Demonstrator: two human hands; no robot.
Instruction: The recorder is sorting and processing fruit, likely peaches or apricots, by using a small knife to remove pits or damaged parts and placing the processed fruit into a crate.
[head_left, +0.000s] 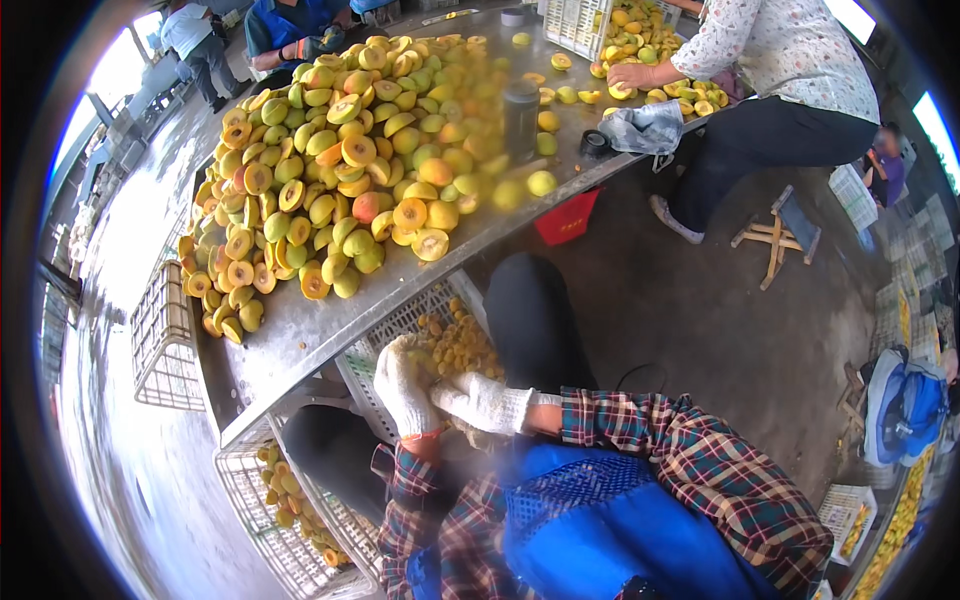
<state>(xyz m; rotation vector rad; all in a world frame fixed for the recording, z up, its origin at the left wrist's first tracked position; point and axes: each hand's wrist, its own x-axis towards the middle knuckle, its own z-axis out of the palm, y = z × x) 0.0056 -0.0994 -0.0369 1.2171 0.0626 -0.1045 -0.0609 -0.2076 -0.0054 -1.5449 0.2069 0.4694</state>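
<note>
My left hand (405, 382) and my right hand (484, 401), both in white knitted gloves, are close together over a plastic crate (379, 341) between my knees. What lies between the fingers is unclear; a yellow-green patch shows at the left glove. Under and beyond the gloves, the crate holds many small brown-orange pieces (461, 341), apparently fruit stones. Beyond it, a large heap of halved yellow-orange fruit (322, 187), like apricots or peaches, covers much of the metal table (300, 345).
A white crate of fruit halves (300, 517) stands at lower left, an empty crate (161, 337) by the table's end. A dark bottle (521, 120), a tape roll (595, 142) and a grey cloth (643, 127) lie toward the right. A co-worker (780, 60) handles fruit there; below stands a folding stool (784, 232).
</note>
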